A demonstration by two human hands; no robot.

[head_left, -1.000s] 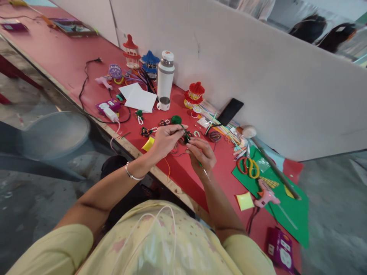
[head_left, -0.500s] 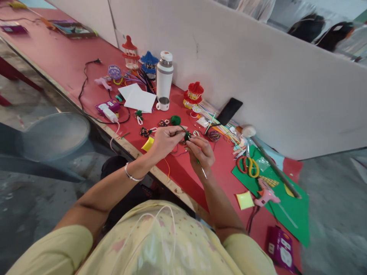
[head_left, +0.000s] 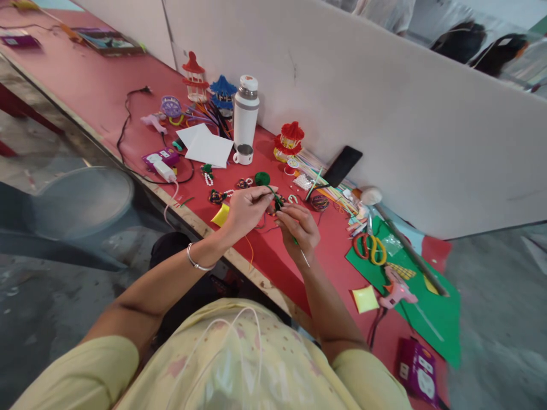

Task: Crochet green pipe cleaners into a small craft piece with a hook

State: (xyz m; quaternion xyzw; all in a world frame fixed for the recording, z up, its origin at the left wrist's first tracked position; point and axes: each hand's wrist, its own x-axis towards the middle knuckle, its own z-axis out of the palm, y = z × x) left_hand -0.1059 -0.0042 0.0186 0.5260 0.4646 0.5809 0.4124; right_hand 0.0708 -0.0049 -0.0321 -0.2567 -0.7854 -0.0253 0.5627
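My left hand (head_left: 248, 209) is closed in a pinch on green yarn (head_left: 272, 193) at the middle of the table. Close beside it, my right hand (head_left: 301, 229) is closed around a crochet hook (head_left: 305, 258), whose silver end sticks out below the palm. A small dark green crochet piece (head_left: 278, 203) sits between the fingertips of both hands, partly hidden by them. Just behind the left fingers lies a green yarn ball (head_left: 262, 179). Small multicoloured yarn pieces with white bead loops (head_left: 217, 197) rest left of the hands.
A white flask (head_left: 245, 114) and its cup (head_left: 243, 154) stand behind my hands. To the right are a phone (head_left: 343, 165), scissors (head_left: 370, 249), a pink glue gun (head_left: 397, 291) and a green sheet (head_left: 444, 324). A grey stool (head_left: 85, 199) stands left of the red table.
The fingertips and the green yarn between them have shifted slightly. Both hands keep nearly the same place, and the things on the table have not moved.
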